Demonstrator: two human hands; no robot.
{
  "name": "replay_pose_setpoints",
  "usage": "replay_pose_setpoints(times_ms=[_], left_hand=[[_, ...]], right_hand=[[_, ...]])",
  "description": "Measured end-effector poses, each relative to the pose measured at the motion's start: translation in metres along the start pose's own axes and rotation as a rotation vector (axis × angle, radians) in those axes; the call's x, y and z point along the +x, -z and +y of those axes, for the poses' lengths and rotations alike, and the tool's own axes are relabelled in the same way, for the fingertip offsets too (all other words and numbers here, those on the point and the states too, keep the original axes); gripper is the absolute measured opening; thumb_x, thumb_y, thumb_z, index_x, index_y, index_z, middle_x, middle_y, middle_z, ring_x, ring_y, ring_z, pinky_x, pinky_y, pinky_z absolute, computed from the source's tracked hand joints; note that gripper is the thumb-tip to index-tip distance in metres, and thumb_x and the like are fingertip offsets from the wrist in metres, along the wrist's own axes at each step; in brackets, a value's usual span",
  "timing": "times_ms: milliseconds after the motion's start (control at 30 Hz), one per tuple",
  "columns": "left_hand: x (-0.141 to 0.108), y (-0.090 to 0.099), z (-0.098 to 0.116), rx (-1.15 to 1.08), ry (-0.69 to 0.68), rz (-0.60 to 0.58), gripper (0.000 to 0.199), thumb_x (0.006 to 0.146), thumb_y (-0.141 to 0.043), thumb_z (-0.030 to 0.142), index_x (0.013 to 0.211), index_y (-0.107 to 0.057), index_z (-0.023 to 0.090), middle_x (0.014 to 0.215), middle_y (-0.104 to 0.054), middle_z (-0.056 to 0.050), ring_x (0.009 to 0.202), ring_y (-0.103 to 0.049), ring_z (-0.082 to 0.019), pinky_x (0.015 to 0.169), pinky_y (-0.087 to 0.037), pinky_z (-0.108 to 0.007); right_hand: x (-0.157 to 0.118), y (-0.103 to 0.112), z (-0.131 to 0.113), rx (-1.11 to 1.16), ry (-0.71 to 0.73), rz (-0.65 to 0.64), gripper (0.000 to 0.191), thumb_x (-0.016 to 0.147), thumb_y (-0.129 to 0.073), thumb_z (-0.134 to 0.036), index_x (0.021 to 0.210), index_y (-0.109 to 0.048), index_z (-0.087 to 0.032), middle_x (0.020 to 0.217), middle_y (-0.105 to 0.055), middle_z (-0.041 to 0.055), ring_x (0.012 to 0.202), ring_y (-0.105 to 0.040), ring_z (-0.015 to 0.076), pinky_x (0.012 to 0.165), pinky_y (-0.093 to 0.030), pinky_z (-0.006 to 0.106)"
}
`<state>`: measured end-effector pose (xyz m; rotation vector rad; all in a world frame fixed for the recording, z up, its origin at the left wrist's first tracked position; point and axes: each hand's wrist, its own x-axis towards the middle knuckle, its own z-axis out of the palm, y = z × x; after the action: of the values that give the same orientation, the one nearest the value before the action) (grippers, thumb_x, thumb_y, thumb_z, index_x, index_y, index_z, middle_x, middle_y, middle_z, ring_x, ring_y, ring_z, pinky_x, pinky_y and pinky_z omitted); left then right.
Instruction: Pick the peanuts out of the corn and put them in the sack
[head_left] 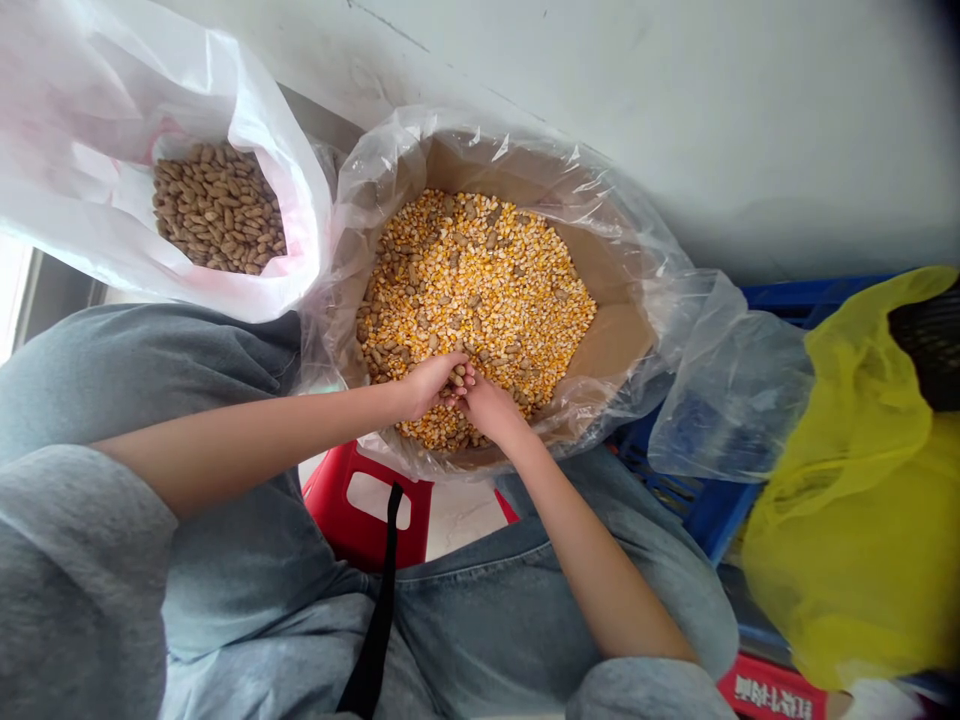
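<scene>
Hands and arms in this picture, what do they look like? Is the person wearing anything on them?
The left hand and the right hand are bare, with no gloves, rings or watch showing. The left sleeve and the right sleeve are soft gray cloth, loose and wide, with bare skin below them.

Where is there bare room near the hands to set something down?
Bare cardboard shows between the corn and the plastic liner, right of the hands. A small floor patch lies between the red stool and the jeans. It is crowded at the left hand and right hand, over the corn, and where the white bag meets the liner.
</scene>
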<state>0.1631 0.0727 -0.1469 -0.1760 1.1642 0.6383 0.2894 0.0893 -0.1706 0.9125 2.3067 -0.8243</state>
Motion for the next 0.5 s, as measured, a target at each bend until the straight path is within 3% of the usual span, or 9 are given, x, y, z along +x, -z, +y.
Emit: replay_pose_setpoints(times_ms=[233,367,500], left_hand=[[-0.002,-0.001,0.002,0.011,0.006,0.01,0.017,0.071,-0.04,0.024,0.058,-0.046,0.016,0.053,-0.046,0.001,0.044,-0.04,-0.006,0.042,-0.029,-0.019],[-0.005,-0.002,0.004,0.023,0.006,0.002,0.019,0.071,-0.04,0.025,0.057,-0.047,0.015,0.054,-0.046,0.001,0.045,-0.04,-0.006,0.043,-0.031,-0.018],[-0.004,-0.001,0.004,0.001,0.023,0.028,0.018,0.072,-0.041,0.026,0.059,-0.047,0.015,0.055,-0.047,0.001,0.045,-0.041,-0.006,0.044,-0.033,-0.019]], right_hand=[[-0.002,0.014,0.005,0.075,-0.084,0.09,0.022,0.077,-0.04,-0.024,0.095,-0.053,-0.022,0.09,-0.056,0.0072,0.071,-0.055,0.0181,0.057,-0.039,0.026],[-0.003,0.03,0.01,0.298,-0.1,0.328,0.017,0.078,-0.039,-0.024,0.088,-0.053,-0.023,0.085,-0.057,0.0023,0.072,-0.053,0.0153,0.062,-0.039,0.026],[-0.006,0.044,0.007,0.546,-0.029,0.551,0.017,0.08,-0.037,-0.027,0.086,-0.052,-0.021,0.084,-0.056,0.0016,0.071,-0.051,0.0129,0.064,-0.04,0.024]])
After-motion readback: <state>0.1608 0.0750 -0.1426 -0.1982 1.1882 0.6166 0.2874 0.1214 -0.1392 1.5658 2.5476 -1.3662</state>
